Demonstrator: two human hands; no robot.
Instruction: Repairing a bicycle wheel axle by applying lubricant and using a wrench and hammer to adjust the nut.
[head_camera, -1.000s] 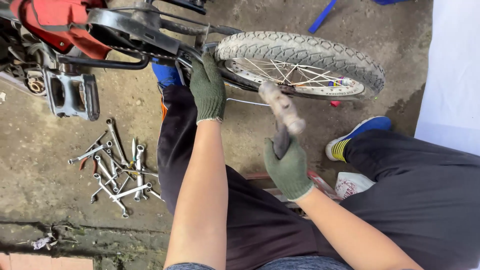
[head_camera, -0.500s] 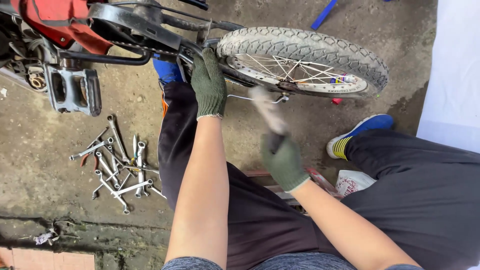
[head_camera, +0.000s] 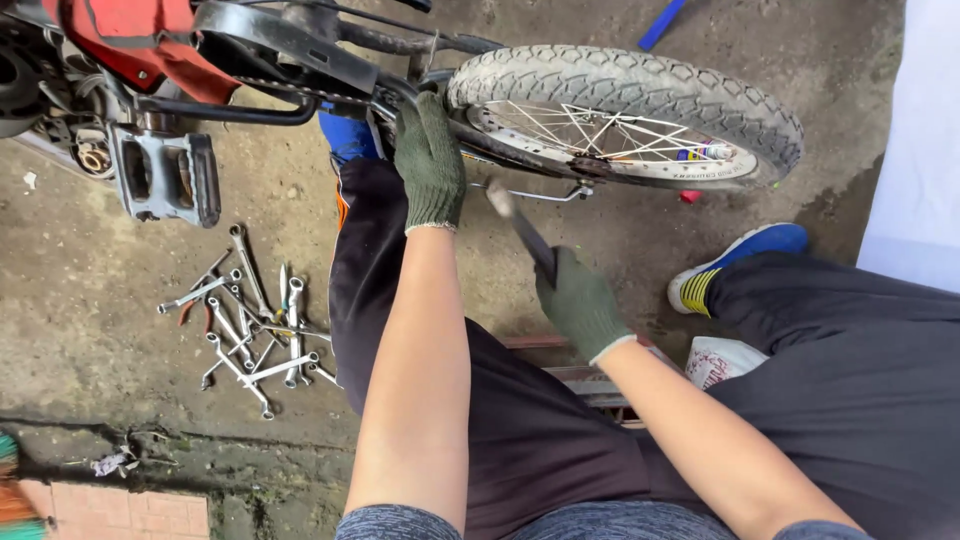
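In the head view, the left hand (head_camera: 430, 160) wraps its fingers around the bicycle frame (head_camera: 300, 45) at 12 o'clock, just beside the wheel (head_camera: 640, 90). The right hand (head_camera: 580, 305) closes its fingers on a blurred hammer (head_camera: 520, 225); its head is hard to see. Wrenches (head_camera: 250, 320) lie on the floor at 9 o'clock.

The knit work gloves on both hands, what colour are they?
Dark green with pale cuffs, left hand and right hand, head view.

Knitted green cloth gloves are covering the left hand (head_camera: 430, 160) and right hand (head_camera: 580, 305). The hammer (head_camera: 522, 228) is showing a dark handle (possibly wood, blurred). The tyre (head_camera: 640, 85) is looking matt rubber, the wrenches (head_camera: 250, 320) shiny metal, the floor (head_camera: 90, 300) rough concrete.
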